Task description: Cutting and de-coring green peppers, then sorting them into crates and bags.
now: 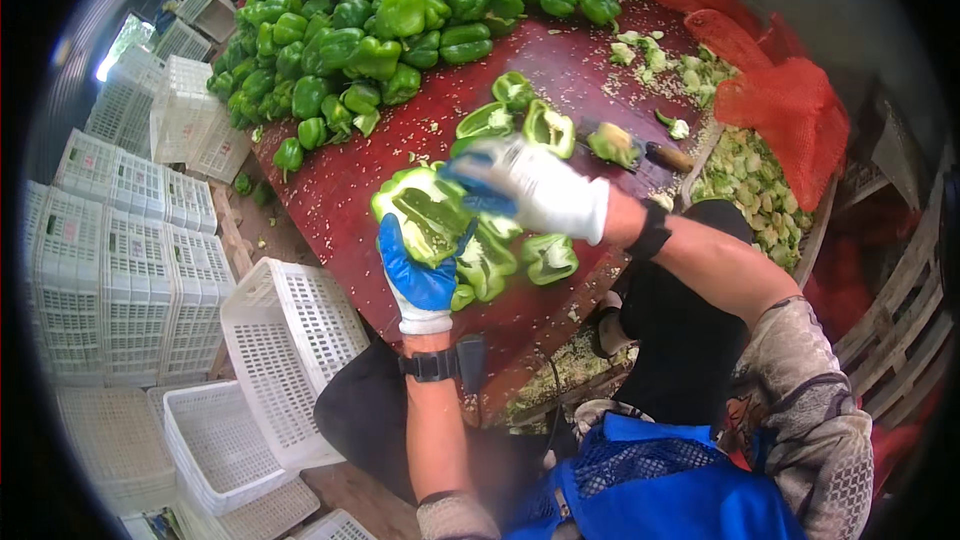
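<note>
My left hand [418, 278], in a blue-palmed white glove, grips a cut green bell pepper half [422, 208] with its hollow inside turned up. Just to the right of it, my right hand [530, 178] is smeared by motion, in a white and blue glove, so its fingers cannot be made out. Beneath and around the hands lie more cut pepper halves, among them one half [549, 128] beyond the right hand and another [550, 258] nearer me. A wooden-handled tool [670, 157] rests to the right, beside a pepper core [613, 146].
Whole green peppers [400, 15] are heaped at the far side of the red table [345, 210], which is strewn with seeds. Pepper cores [750, 180] fill a container at right, under red mesh sacks [790, 105]. White plastic crates [110, 270] stand stacked at left; one crate [290, 340] leans near the table.
</note>
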The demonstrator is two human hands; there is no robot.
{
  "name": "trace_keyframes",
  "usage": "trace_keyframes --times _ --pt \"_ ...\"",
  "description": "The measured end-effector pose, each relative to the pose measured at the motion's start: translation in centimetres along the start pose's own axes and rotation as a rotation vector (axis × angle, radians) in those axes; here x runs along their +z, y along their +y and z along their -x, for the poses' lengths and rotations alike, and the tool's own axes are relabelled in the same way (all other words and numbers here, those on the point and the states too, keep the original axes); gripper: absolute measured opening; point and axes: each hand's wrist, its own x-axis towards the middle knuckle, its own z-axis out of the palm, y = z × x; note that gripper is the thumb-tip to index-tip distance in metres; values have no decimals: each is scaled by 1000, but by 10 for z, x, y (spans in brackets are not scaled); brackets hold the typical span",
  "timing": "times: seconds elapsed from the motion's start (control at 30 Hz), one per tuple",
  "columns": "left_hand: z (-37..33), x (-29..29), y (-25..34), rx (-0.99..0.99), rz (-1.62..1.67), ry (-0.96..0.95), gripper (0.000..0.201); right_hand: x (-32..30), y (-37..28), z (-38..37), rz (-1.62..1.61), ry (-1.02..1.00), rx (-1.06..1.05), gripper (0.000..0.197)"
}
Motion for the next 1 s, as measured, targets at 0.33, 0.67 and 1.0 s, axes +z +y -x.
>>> trace_keyframes --times 0.33,0.67,1.0 --pt "2 22 -20 -93 -124 84 58 58 -11 -2 482 104 -217 32" --pt "-1 5 8 28 12 -7 53 18 -25 19 64 -43 -193 26" --pt "8 29 -30 274 -636 -74 43 31 15 13 654 26 -39 54"
